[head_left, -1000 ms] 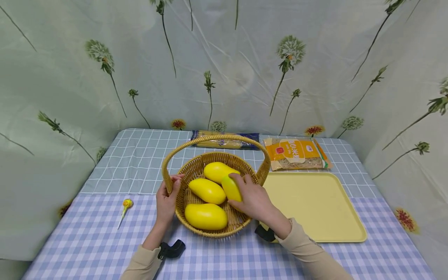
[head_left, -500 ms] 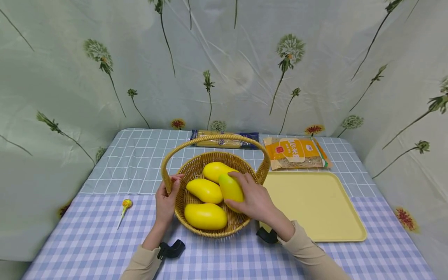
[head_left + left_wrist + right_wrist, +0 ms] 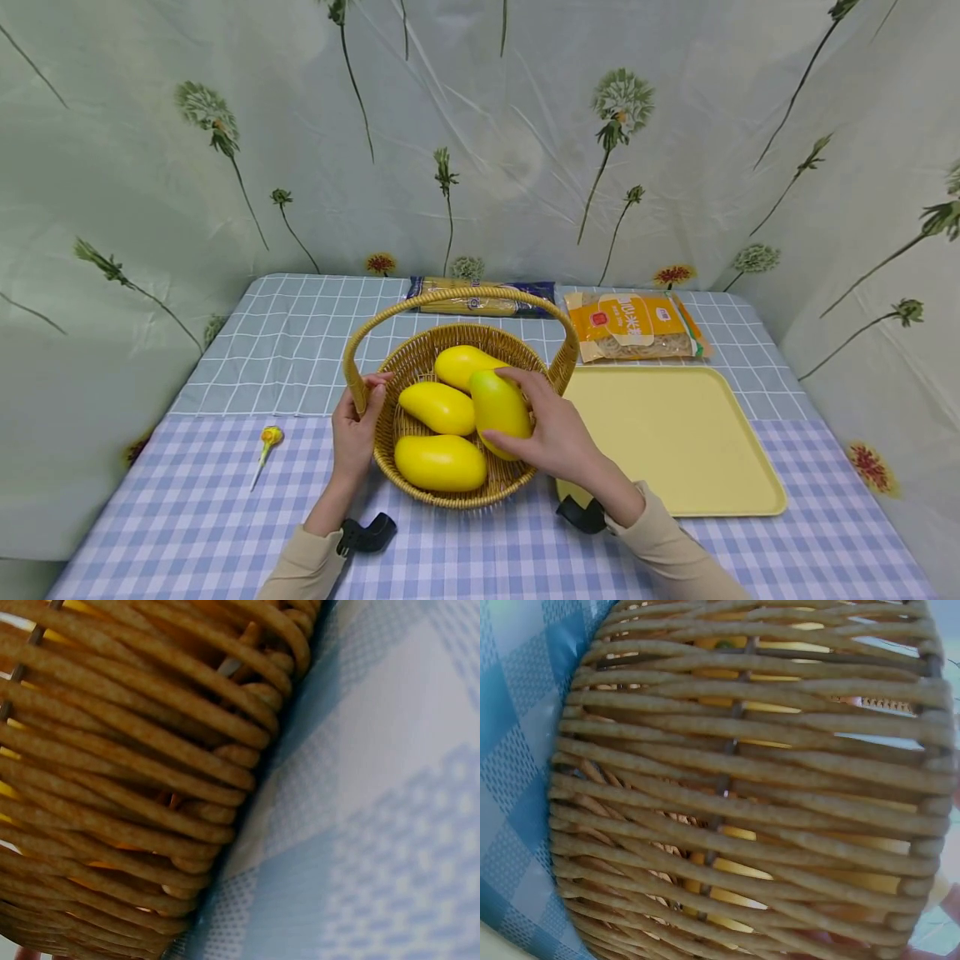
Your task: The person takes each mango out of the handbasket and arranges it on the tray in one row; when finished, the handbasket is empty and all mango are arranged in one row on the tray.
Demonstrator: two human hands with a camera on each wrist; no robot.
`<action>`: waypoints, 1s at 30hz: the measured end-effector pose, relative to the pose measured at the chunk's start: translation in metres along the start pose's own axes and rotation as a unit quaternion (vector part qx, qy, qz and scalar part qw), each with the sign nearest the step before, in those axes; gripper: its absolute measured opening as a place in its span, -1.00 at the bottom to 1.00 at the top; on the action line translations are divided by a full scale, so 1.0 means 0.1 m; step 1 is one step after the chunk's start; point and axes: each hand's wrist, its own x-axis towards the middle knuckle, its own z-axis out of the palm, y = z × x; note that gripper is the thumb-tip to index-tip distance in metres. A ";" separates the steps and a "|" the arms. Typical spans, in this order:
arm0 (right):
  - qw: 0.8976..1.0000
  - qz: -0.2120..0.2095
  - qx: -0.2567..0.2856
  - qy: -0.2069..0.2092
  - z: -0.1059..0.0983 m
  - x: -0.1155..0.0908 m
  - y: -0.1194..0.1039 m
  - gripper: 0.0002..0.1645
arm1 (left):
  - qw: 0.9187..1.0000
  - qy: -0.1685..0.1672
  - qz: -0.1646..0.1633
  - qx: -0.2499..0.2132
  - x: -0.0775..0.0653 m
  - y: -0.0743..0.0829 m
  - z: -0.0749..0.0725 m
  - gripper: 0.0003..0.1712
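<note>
A round wicker basket (image 3: 480, 503) with an arched handle (image 3: 450, 294) stands in the middle of the table. At its left side my left hand (image 3: 354, 442) holds the rim by the foot of the handle. My right hand (image 3: 558, 429) reaches in from the right and grips a greenish-yellow mango (image 3: 498, 408), thumb and fingers on either side. Beside it lie three more mangoes: one behind (image 3: 463, 364), one in the middle (image 3: 437, 407) and one in front (image 3: 441, 463). Both wrist views show mostly the woven wall (image 3: 742, 772), with yellow fruit glimpsed through its gaps.
To the right lies a yellow tray (image 3: 675, 442), its left edge close by the basket. Behind are an orange noodle packet (image 3: 637, 327) and a blue-edged pasta packet (image 3: 476, 298). A lollipop (image 3: 270, 442) lies on the left. A patterned curtain (image 3: 517, 150) hangs behind the table.
My right hand has drawn back slightly to the right and tipped the greenish mango up a little. The middle mango has shifted slightly left. My left hand stays in place.
</note>
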 end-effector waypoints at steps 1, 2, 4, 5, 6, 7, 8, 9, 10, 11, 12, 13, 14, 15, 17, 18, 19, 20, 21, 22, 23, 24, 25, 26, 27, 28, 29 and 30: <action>1.000 -0.002 0.006 0.003 -0.01 -0.01 0.00 -0.13 | 1.000 -0.001 0.001 -0.001 0.00 0.00 0.00 -0.83; 1.000 -0.004 0.014 0.006 -0.01 -0.01 0.00 -0.13 | 1.000 -0.001 0.003 -0.002 0.00 0.00 0.00 -0.83; 0.999 -0.011 0.028 0.013 -0.03 -0.03 -0.01 -0.13 | 1.000 -0.002 0.005 -0.005 0.00 -0.01 0.00 -0.83; 0.999 -0.016 0.033 0.017 -0.03 -0.03 -0.02 -0.14 | 1.000 -0.002 0.005 -0.005 0.00 -0.01 0.00 -0.83; 0.999 -0.022 0.039 0.022 -0.03 -0.04 -0.02 -0.14 | 1.000 -0.001 0.005 -0.005 0.00 -0.01 0.00 -0.83; 0.998 -0.028 0.044 0.027 -0.03 -0.05 -0.01 -0.14 | 1.000 -0.001 0.005 -0.005 0.00 -0.01 0.00 -0.83; 0.998 -0.034 0.051 0.031 -0.04 -0.05 -0.01 -0.14 | 1.000 0.000 0.005 -0.004 0.00 -0.01 0.00 -0.83; 0.997 -0.039 0.058 0.036 -0.04 -0.06 -0.01 -0.14 | 1.000 0.000 0.004 -0.003 0.00 -0.01 -0.01 -0.83; 0.996 -0.045 0.065 0.040 -0.04 -0.07 -0.01 -0.13 | 1.000 0.001 0.004 -0.002 0.00 -0.01 -0.01 -0.84; 0.995 -0.050 0.072 0.043 -0.04 -0.08 0.00 -0.12 | 1.000 0.001 0.004 -0.001 0.00 -0.01 -0.01 -0.84; 0.994 -0.055 0.078 0.047 -0.04 -0.09 0.00 -0.11 | 1.000 0.002 0.003 0.000 0.00 -0.01 -0.01 -0.84; 0.993 -0.060 0.085 0.050 -0.05 -0.10 0.00 -0.10 | 1.000 0.002 0.003 0.000 0.00 -0.01 -0.01 -0.84; 0.992 -0.063 0.090 0.054 -0.06 -0.11 0.00 -0.09 | 1.000 0.002 0.004 0.000 0.00 -0.01 -0.01 -0.84; 0.992 -0.067 0.091 0.058 -0.06 -0.12 0.01 -0.07 | 1.000 0.002 0.004 0.001 0.00 -0.01 -0.01 -0.84; 0.991 -0.076 0.092 0.067 -0.08 -0.14 0.01 -0.06 | 1.000 0.000 0.005 -0.001 0.00 -0.01 -0.01 -0.84; 0.990 -0.078 0.095 0.071 -0.08 -0.15 0.01 -0.05 | 1.000 0.000 0.006 -0.003 0.00 -0.01 0.00 -0.84; 0.989 -0.081 0.098 0.075 -0.09 -0.16 0.01 -0.04 | 1.000 -0.001 0.007 -0.004 0.00 -0.01 0.00 -0.84; 0.989 -0.081 0.101 0.077 -0.10 -0.18 0.00 -0.03 | 1.000 -0.002 0.008 -0.006 0.00 -0.01 0.00 -0.84; 0.988 -0.081 0.104 0.080 -0.12 -0.19 -0.01 -0.02 | 1.000 -0.002 0.010 -0.008 0.00 -0.01 0.00 -0.84; 0.987 -0.083 0.109 0.082 -0.14 -0.20 -0.02 -0.02 | 1.000 -0.002 0.012 -0.010 0.00 -0.01 0.00 -0.85; 0.986 -0.084 0.113 0.085 -0.17 -0.21 -0.06 -0.02 | 1.000 -0.002 0.014 -0.012 0.00 -0.01 0.00 -0.85; 0.985 -0.089 0.115 0.090 -0.20 -0.22 -0.10 -0.03 | 1.000 -0.002 0.016 -0.013 0.00 -0.01 0.00 -0.85; 0.984 -0.092 0.116 0.095 -0.23 -0.23 -0.13 -0.03 | 1.000 -0.002 0.018 -0.013 0.00 -0.01 0.00 -0.85; 0.984 -0.094 0.115 0.100 -0.26 -0.25 -0.17 -0.03 | 1.000 -0.002 0.019 -0.015 0.00 -0.01 0.00 -0.85; 0.983 -0.100 0.115 0.107 -0.29 -0.26 -0.20 -0.03 | 1.000 -0.002 0.019 -0.015 0.00 -0.01 0.00 -0.85; 0.981 -0.105 0.114 0.114 -0.32 -0.27 -0.23 -0.04 | 1.000 -0.003 0.019 -0.016 0.00 -0.01 0.00 -0.85; 0.980 -0.107 0.113 0.121 -0.35 -0.28 -0.25 -0.04 | 1.000 -0.003 0.019 -0.015 0.00 -0.01 0.00 -0.85; 0.979 -0.108 0.115 0.128 -0.36 -0.30 -0.24 -0.04 | 1.000 -0.004 0.018 -0.016 0.00 -0.01 0.00 -0.85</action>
